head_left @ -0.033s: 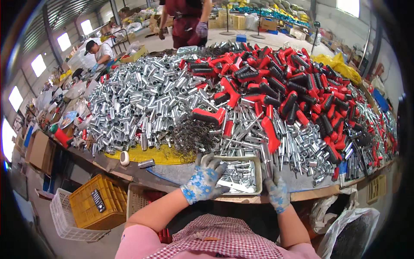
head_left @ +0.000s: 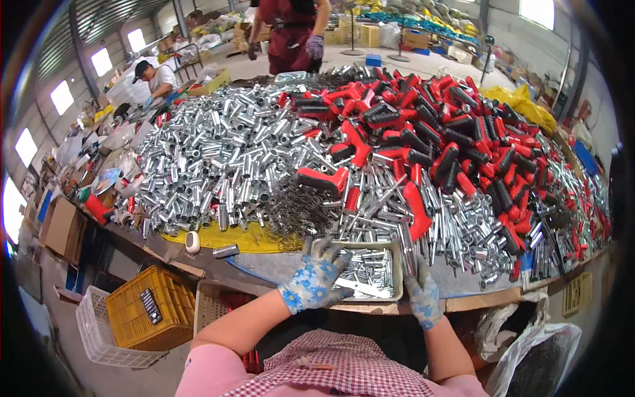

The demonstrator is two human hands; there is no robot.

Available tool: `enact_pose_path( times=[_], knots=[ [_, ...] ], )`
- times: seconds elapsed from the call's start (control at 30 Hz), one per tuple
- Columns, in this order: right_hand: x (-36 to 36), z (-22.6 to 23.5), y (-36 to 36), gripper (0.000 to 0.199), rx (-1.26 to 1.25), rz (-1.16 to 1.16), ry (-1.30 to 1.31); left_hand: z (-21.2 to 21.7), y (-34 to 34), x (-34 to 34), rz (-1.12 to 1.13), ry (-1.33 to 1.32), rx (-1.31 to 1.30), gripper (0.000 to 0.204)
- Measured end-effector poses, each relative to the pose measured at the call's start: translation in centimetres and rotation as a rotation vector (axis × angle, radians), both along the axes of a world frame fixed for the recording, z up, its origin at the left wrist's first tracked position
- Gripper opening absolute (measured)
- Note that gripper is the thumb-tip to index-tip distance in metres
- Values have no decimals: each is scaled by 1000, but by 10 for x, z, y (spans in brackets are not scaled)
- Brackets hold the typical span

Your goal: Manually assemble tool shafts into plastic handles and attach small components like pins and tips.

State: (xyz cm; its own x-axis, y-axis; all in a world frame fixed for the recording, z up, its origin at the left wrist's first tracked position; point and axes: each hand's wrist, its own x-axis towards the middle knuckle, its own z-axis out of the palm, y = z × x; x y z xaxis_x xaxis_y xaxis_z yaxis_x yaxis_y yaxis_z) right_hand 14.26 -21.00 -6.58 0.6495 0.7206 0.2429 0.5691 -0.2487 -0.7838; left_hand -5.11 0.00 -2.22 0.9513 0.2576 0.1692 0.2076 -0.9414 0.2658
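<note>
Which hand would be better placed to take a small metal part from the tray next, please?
Probably the left hand: its fingers reach over the left edge of the tray, beside the small metal parts. The right hand is outside the right rim, near metal tubes.

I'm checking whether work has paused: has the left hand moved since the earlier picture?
No, not visibly: judged against the tray, the left hand is at the same left side as before. The whole view has merely shifted slightly.
</note>
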Motion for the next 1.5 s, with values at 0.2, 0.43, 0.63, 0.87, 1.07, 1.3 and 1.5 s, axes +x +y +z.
enact_pose_path(
  times=[0.2, 0.43, 0.63, 0.87, 1.07, 1.3, 1.5],
  knots=[
    [-8, 22, 14, 48, 55, 54, 147, 3, 1, 16, -40, -4, -24, 73],
    [-8, 13, 17, 45, 86, 27, 56, -1, 4, 39, -124, -164, -53, 57],
    [-7, 8, 16, 51, 57, 51, 168, 0, 7, 35, -58, -193, -182, 46],
    [-6, -6, 15, 49, 82, 46, 215, -17, 11, 32, 37, -225, -203, 42],
    [1, -19, 9, 48, 122, 10, 52, -20, 7, 33, -23, -256, -107, 38],
    [-4, -7, 13, 47, -84, -100, -89, -29, 10, 36, -21, -289, -21, 29],
    [-9, 2, 16, 48, -95, -44, -34, -17, 8, 25, 36, -190, -37, 28]
  ],
)
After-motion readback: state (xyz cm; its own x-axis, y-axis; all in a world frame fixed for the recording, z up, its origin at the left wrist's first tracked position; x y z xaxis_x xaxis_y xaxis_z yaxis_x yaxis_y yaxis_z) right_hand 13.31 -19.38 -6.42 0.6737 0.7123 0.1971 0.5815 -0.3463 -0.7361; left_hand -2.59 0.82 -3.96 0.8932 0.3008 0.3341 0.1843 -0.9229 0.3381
